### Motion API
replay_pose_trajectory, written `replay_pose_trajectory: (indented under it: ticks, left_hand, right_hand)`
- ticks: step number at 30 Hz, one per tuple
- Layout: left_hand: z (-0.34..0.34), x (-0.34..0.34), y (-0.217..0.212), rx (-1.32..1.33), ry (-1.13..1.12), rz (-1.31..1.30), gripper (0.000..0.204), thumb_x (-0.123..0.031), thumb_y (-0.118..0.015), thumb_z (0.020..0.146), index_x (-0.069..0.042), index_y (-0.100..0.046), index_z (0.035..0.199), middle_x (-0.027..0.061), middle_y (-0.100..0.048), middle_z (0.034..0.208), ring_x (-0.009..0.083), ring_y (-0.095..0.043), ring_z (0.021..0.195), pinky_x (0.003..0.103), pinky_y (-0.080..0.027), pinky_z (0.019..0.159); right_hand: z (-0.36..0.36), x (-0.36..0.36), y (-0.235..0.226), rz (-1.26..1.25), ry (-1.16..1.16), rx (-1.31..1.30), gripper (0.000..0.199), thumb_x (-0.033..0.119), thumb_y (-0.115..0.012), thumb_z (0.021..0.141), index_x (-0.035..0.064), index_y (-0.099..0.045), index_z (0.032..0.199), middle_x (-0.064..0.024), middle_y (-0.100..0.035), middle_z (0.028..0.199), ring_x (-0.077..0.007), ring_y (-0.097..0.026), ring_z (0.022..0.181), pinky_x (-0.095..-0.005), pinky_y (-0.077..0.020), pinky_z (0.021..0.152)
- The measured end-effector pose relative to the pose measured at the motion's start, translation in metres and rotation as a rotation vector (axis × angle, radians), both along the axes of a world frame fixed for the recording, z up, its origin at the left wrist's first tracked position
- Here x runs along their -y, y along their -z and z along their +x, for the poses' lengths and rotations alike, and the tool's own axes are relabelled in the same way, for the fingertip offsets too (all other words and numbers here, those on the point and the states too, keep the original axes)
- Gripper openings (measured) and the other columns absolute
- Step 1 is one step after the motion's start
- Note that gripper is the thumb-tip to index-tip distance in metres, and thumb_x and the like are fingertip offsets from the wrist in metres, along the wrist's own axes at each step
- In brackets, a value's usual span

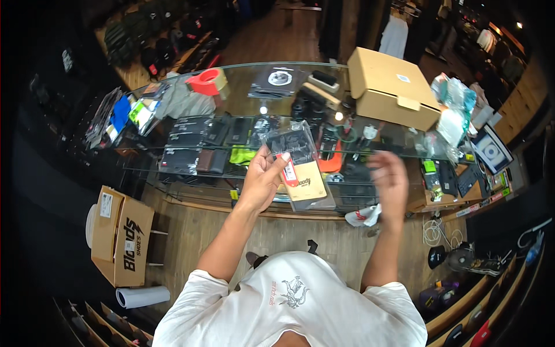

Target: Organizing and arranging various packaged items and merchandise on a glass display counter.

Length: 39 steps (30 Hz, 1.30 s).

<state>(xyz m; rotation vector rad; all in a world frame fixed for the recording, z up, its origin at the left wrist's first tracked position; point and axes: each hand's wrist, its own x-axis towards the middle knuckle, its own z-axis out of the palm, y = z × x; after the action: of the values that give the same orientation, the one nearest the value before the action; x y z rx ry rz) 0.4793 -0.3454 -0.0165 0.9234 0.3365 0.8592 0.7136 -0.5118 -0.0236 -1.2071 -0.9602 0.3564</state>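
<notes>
My left hand (267,176) is closed on a clear plastic packet (317,168), thumb on top. Inside the packet show a flat black item and a tan card (306,184) with dark print. Under my thumb lies a red-edged tag (289,172) with a white label; I cannot tell whether it is inside or outside the plastic. The packet is tilted, held above the near edge of a glass counter (243,110). My right hand (388,178) is raised to the right, apart from the packet; its fingers are smeared by motion.
On the counter stand a red tape dispenser (209,82), a large cardboard box (393,87) and crumpled plastic bags (455,107). Black packets (186,141) and wallets show at the left. A printed carton (124,237) and a white roll (143,297) are at the lower left.
</notes>
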Motion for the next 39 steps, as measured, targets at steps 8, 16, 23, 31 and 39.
replay_pose_trajectory:
  ticks: [8,16,23,31,39]
  left_hand:
    - [-0.134,-0.057,0.001,-0.136,-0.471,0.178,0.073,-0.010,-0.068,0.099,-0.011,-0.024,0.157,0.0156,-0.047,0.146,0.0212,-0.052,0.131,0.037,-0.044,0.110]
    - [-0.271,-0.099,-0.006,0.143,-0.456,-0.023,0.044,-0.008,-0.051,0.105,-0.005,-0.041,0.148,0.0101,-0.061,0.134,0.0216,-0.065,0.118,0.041,-0.058,0.094]
    - [-0.321,-0.141,-0.004,0.245,-0.336,-0.052,0.057,-0.004,-0.055,0.102,-0.007,-0.034,0.154,0.0121,-0.059,0.136,0.0231,-0.064,0.118,0.044,-0.057,0.097]
    - [-0.324,-0.198,-0.007,-0.297,-0.329,0.075,0.048,-0.012,-0.071,0.096,0.000,-0.053,0.139,0.0083,-0.066,0.121,0.0146,-0.064,0.105,0.033,-0.057,0.084]
    - [-0.320,-0.248,-0.047,-0.497,-0.522,0.427,0.041,-0.010,-0.075,0.093,0.001,-0.061,0.131,0.0092,-0.067,0.117,0.0050,-0.061,0.086,0.024,-0.051,0.074]
  right_hand:
    - [-0.213,-0.138,-0.016,-0.007,-0.066,0.610,0.045,-0.003,-0.070,0.084,0.0042,-0.066,0.128,-0.0145,-0.068,0.114,-0.0343,-0.067,0.099,-0.0373,-0.0536,0.086]
    - [-0.340,-0.202,-0.027,0.000,-0.187,0.989,0.049,0.015,-0.080,0.078,0.0174,-0.068,0.126,-0.0079,-0.056,0.138,-0.0331,-0.051,0.122,-0.0470,-0.0407,0.098]
    - [-0.329,-0.248,-0.039,-0.123,-0.273,0.565,0.063,0.027,-0.083,0.083,0.0077,-0.059,0.137,-0.0196,-0.056,0.138,-0.0355,-0.054,0.125,-0.0421,-0.0416,0.109]
    - [-0.286,-0.283,-0.026,-0.457,-0.719,0.031,0.034,0.020,-0.078,0.092,0.0002,-0.069,0.118,0.0019,-0.067,0.084,-0.0047,-0.055,0.066,-0.0226,-0.0471,0.058]
    - [-0.284,-0.321,-0.017,-0.378,-0.801,-0.037,0.045,0.009,-0.071,0.095,-0.0032,-0.055,0.136,-0.0063,-0.071,0.110,-0.0073,-0.065,0.076,-0.0229,-0.0529,0.064]
